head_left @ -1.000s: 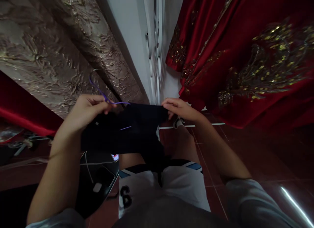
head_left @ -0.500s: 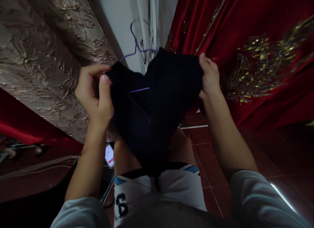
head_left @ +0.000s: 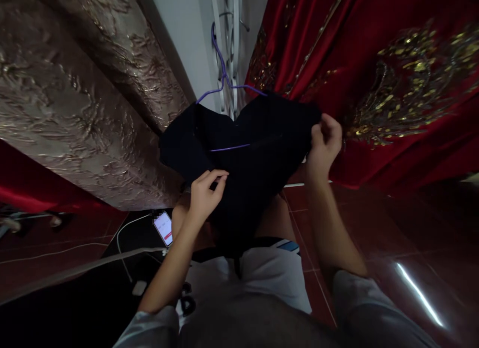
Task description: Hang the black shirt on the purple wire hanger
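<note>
A dark garment (head_left: 243, 153) hangs on a purple wire hanger (head_left: 224, 81), raised in front of me over my knees. My right hand (head_left: 325, 143) is closed on the garment's right top corner. My left hand (head_left: 204, 195) is lower, at the cloth's front middle just under the hanger's bottom bar, its fingers curled in a pinch on the fabric. The hanger's hook rises in front of a white ornate grille (head_left: 229, 33).
Gold-brocade fabric (head_left: 75, 88) hangs at the left and a red gold-embroidered dress (head_left: 374, 78) at the right. A lit phone (head_left: 163, 227) with a white cable lies on a dark surface at the lower left. The floor is red-brown tile (head_left: 411, 248).
The garment and hanger rose from my lap to chest height. My left hand let go of the top left corner and dropped to the cloth's middle. My right hand kept its grip.
</note>
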`<action>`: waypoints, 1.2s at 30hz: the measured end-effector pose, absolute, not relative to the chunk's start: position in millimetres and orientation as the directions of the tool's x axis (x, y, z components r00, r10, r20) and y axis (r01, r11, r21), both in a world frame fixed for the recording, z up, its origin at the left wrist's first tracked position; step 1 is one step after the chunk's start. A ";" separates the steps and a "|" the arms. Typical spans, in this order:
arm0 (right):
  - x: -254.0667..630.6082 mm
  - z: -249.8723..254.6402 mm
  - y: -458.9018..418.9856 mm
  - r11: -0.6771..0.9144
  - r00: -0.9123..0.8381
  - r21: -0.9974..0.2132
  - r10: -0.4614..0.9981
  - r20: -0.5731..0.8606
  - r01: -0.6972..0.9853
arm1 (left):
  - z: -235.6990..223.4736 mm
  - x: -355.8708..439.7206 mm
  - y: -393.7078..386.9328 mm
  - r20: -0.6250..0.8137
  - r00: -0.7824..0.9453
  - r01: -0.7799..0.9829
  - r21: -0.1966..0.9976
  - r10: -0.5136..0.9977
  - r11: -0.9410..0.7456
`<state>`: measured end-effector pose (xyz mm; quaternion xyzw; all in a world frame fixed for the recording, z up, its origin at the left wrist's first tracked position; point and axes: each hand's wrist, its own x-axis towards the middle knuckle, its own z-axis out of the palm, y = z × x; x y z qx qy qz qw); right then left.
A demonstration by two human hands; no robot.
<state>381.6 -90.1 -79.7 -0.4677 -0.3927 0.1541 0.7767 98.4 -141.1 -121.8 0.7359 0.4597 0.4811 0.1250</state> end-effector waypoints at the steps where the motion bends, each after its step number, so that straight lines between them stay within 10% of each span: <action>1: 365.4 -91.5 -103.4 0.500 0.677 -0.822 0.508 0.533 0.272 | -128.1 104.3 -143.9 0.605 0.038 0.497 0.679 0.795 -0.540; 4: 303.8 -134.7 -146.2 0.424 0.568 -0.834 0.610 0.552 0.354 | -140.6 122.3 -151.4 0.561 -0.221 0.255 0.823 0.798 -0.508; 9: 237.0 -190.5 -173.1 0.027 0.042 -0.999 0.999 0.026 -0.018 | -150.0 140.2 -162.0 0.449 -0.330 -0.103 0.857 0.831 -0.504; 18: 246.5 -180.2 -161.8 0.059 0.096 -0.965 0.995 0.036 -0.255 | -149.1 139.0 -166.1 0.441 -0.258 -0.185 0.851 0.860 -0.492; 29: 255.2 -159.3 -156.2 -0.021 -0.104 -0.994 0.995 -0.010 -0.108 | -208.0 134.9 -157.8 0.389 -0.173 0.200 0.913 0.905 -0.355; 36: 253.3 -35.1 -104.5 0.302 0.081 -0.937 0.953 0.292 -0.176 | -219.8 158.8 -136.3 0.423 -0.149 0.340 0.871 0.894 -0.355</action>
